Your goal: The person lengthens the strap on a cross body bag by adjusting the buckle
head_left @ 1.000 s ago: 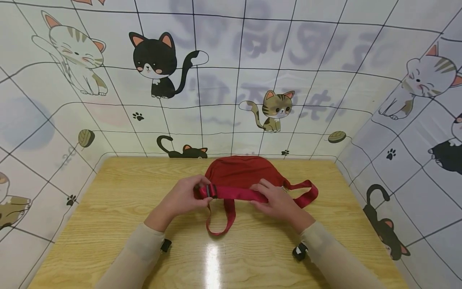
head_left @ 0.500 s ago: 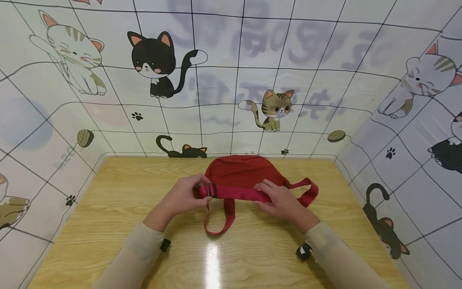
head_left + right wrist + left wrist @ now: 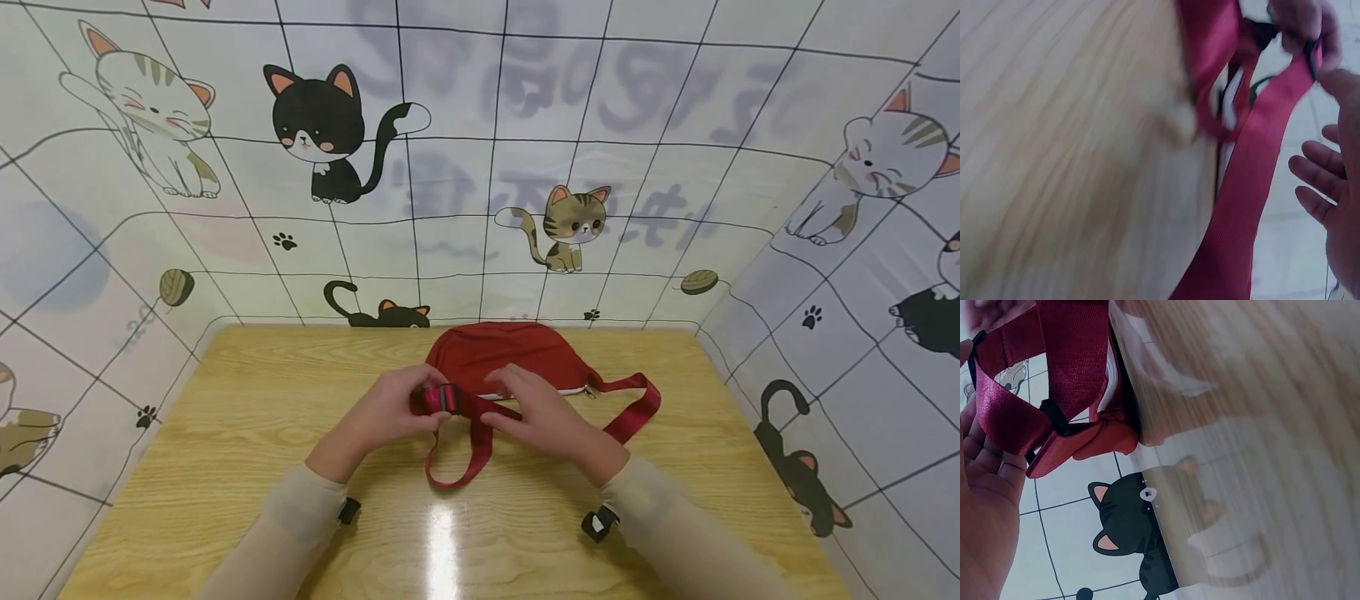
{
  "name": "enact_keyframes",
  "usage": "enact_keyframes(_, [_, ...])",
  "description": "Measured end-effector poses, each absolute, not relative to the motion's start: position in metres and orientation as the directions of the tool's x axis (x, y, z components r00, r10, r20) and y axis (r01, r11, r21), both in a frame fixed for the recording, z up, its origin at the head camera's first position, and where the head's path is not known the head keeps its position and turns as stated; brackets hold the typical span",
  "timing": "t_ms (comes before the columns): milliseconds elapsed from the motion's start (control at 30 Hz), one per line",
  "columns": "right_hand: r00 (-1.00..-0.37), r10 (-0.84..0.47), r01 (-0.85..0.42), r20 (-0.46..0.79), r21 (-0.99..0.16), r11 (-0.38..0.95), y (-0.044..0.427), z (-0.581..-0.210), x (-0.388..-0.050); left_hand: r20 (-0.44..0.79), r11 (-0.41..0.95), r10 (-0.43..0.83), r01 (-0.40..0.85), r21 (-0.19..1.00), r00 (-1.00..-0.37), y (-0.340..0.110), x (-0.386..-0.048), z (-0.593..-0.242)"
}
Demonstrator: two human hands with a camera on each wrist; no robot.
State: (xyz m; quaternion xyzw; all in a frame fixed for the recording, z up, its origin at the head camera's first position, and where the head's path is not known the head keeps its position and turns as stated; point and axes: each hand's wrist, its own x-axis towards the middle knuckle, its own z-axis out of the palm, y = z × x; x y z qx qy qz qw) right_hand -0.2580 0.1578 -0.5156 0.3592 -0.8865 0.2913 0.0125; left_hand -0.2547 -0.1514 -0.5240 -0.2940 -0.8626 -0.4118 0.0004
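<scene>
A red waist bag point(image 3: 502, 354) with a white zipper lies at the back of the table. My left hand point(image 3: 378, 417) pinches its crimson strap point(image 3: 474, 407) at a black slider buckle point(image 3: 447, 398), left of the bag's front. In the left wrist view the strap makes a loop point(image 3: 1013, 419) over the fingers. My right hand point(image 3: 551, 417) stands beside the strap, thumb and fingers apart and grasping nothing visible. The right wrist view shows the strap point(image 3: 1247, 162) running past its loosely bent fingers point(image 3: 1319, 165).
The bag stands on a wooden table point(image 3: 262, 375). One strap loop point(image 3: 457, 479) hangs toward the front, and another point(image 3: 637, 408) lies at the right. A cat-printed cloth wall point(image 3: 465, 167) closes off the back and sides.
My right hand has let go of the taut strap and moved left, closer to the buckle. The strap now sags, and the zipper shows. The left hand has barely moved.
</scene>
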Motion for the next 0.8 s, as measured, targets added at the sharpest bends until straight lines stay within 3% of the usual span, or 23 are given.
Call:
enact_keyframes(300, [-0.737, -0.643, -0.596, 0.209, -0.650, 0.472, 0.119, -0.500, -0.259, 0.316, 0.452, 0.529, 0.576, 0.681, -0.788, -0.149, -0.255, -0.526])
enact_keyframes(567, [-0.694, -0.706, -0.645, 0.139, -0.554, 0.526, 0.113, -0.499, -0.262, 0.303, 0.476, 0.525, 0.569, 0.670, -0.796, -0.149, -0.255, -0.528])
enact_keyframes(800, [-0.723, -0.674, -0.634, 0.151, -0.531, 0.561, 0.109, -0.504, -0.261, 0.288, 0.470, 0.528, 0.558, 0.684, -0.799, -0.147, -0.254, -0.527])
